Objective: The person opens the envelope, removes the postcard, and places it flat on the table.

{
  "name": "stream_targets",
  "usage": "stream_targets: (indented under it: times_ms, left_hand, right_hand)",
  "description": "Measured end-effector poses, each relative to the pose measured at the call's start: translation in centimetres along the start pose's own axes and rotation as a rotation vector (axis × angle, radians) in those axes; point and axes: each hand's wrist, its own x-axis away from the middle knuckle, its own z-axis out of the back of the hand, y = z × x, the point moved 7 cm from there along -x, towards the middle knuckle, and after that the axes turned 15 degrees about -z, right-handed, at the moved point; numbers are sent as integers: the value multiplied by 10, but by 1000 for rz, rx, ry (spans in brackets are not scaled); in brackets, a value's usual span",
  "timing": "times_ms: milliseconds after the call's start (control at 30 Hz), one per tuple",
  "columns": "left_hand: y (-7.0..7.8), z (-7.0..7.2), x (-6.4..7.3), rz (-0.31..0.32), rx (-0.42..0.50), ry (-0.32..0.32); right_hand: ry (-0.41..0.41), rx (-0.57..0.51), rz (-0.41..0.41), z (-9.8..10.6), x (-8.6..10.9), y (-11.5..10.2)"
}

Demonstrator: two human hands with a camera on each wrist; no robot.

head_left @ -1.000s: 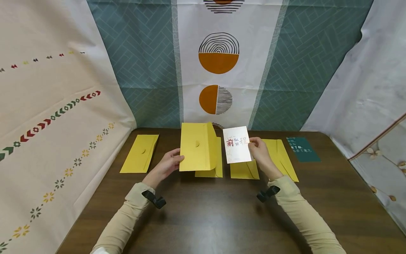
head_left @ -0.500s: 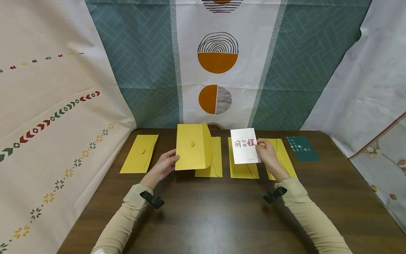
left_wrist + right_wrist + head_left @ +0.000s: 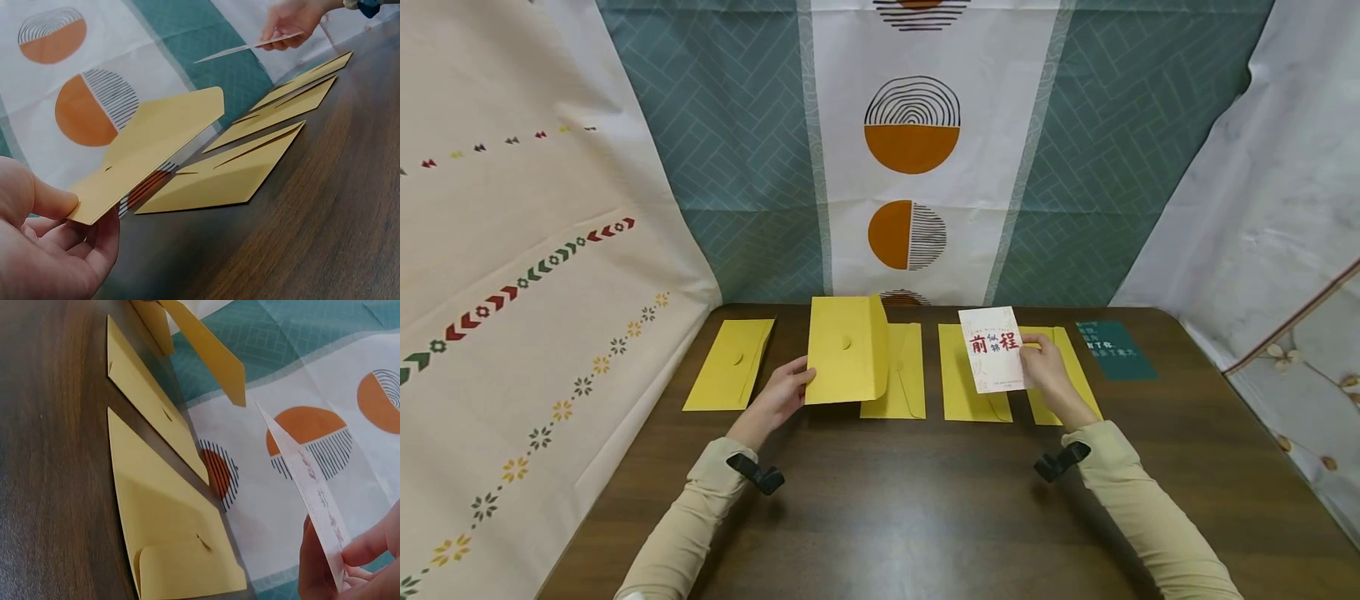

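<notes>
A person's left hand point(image 3: 781, 393) is clamped on the left edge of a yellow envelope point(image 3: 841, 354), thumb on one face and fingers behind, and holds it tilted up above the desk point(image 3: 880, 508) with its flap open on the right side. The right hand point(image 3: 1048, 367) pinches the right edge of a white card point(image 3: 988, 365) printed with large red characters and smaller dark ones; the card is raised too, well apart from the held envelope. Four more yellow envelopes lie in a row along the far part of the desk: one at the left point(image 3: 727, 367), a middle one point(image 3: 907, 375) partly covered in the head view by the raised envelope, a third point(image 3: 977, 407) seen partly behind the card, and a fourth point(image 3: 1075, 362) beyond the right hand. A teal card point(image 3: 1116, 350) with pale writing lies at the far right. Behind the desk hangs a patterned cloth point(image 3: 917, 187).
</notes>
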Motion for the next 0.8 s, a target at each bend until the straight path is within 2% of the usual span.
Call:
stream_targets:
  times_ms: [533,800]
  left_hand:
    - [-6,14,1,-8,-25,0]
    - [-9,24,3,9,-41,51]
  right_hand:
    - [10,5,-49,17,-8,14]
    - [10,-19,-49,26,-8,13]
